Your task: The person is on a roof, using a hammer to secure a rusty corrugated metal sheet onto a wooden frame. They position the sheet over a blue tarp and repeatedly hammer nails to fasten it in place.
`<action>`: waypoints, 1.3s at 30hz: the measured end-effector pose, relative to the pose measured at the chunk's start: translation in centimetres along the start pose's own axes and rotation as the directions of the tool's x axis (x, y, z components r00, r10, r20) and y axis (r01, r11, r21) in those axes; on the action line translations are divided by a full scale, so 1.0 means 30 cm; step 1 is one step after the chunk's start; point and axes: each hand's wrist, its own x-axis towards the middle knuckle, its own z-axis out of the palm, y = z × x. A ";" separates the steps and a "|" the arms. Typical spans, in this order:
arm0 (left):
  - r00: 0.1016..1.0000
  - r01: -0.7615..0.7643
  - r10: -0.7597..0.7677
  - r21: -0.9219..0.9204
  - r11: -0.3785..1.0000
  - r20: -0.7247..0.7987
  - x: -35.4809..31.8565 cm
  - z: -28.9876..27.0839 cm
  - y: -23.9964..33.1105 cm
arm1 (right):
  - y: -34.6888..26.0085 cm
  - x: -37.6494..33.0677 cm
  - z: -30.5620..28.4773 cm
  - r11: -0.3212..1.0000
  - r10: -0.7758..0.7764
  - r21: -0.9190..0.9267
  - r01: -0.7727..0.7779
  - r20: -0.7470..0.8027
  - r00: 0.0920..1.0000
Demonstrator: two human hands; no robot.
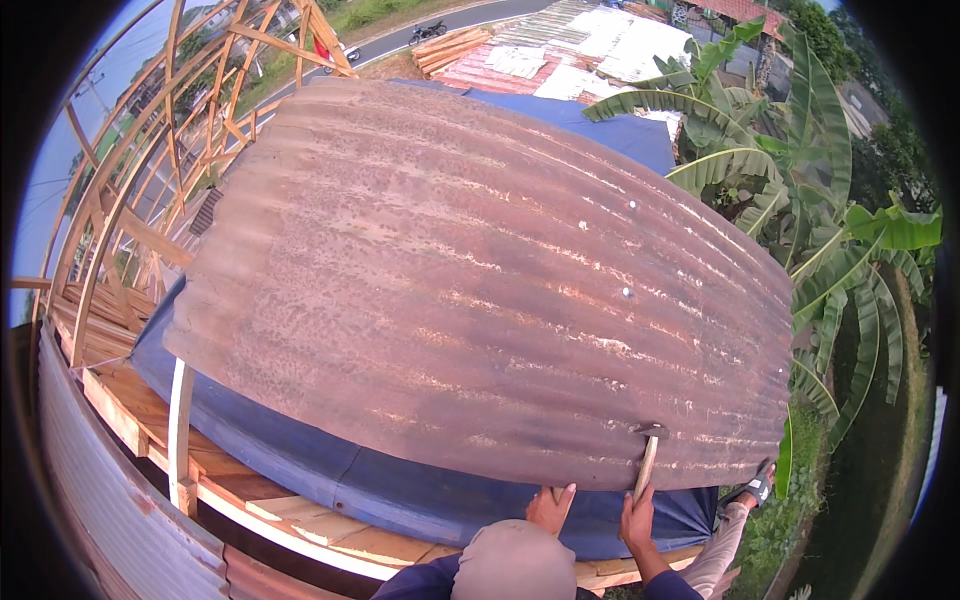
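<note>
My right hand (636, 520) is closed round the wooden handle of a hammer (648, 455). The dark hammer head lies over the rusty corrugated metal sheet (450, 270), close to its near edge. At that same edge, to the left of the hammer, is my left hand (549, 509), its fingers drawn together. Something narrow and pale seems to be between thumb and fingers, but I cannot make it out. Several small pale spots, perhaps nail heads, dot the right part of the sheet.
A blue tarp (400, 480) shows under the sheet's near edge, above wooden beams (300, 535). Timber framing (170, 100) rises at left, near a grey corrugated sheet (120, 480). Banana plants (830, 270) crowd the right side. A sandalled foot (758, 484) is by the right corner; a beige cap (515, 562) fills the bottom.
</note>
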 end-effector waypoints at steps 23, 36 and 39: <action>0.976 -0.181 0.196 0.143 0.973 -0.099 0.006 0.102 -0.151 | 0.107 0.011 0.038 0.969 -0.227 0.114 0.222 0.033 0.973; 0.984 -0.150 0.161 0.140 0.979 -0.074 -0.001 0.075 -0.108 | 0.134 0.031 0.031 0.992 -0.098 0.080 0.093 0.059 0.993; 0.998 -0.033 0.035 0.046 0.998 -0.049 -0.003 0.019 0.007 | 0.125 0.041 0.017 0.994 -0.097 0.062 0.094 0.057 0.994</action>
